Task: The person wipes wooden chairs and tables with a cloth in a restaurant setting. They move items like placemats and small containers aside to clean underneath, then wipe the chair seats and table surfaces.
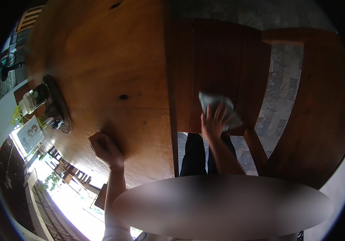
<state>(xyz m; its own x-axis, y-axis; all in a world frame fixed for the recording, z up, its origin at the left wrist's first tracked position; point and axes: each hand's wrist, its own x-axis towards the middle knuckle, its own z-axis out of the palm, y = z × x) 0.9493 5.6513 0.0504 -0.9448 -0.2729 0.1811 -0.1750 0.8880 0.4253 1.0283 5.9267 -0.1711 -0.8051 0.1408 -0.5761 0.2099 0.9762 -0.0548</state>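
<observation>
My right hand (214, 125) lies spread, palm down, on a pale grey cloth (219, 104), pressing it against the dark red-brown wooden seat of a bench (216, 60). The cloth is crumpled, somewhat blurred, and shows around my fingers. On the wooden tabletop (115, 60) at the left rests my left hand (106, 150), with its fingers curled in; nothing shows in it, though its inner side is hidden.
A woven tray (67, 117) on the table's far side bears a glass jar (29, 102) and small items. Near it stands a sign with writing (31, 135). The bench's wooden armrest (255, 150) and backrest (320, 105) rise at the right, above grey stone tiles (280, 90).
</observation>
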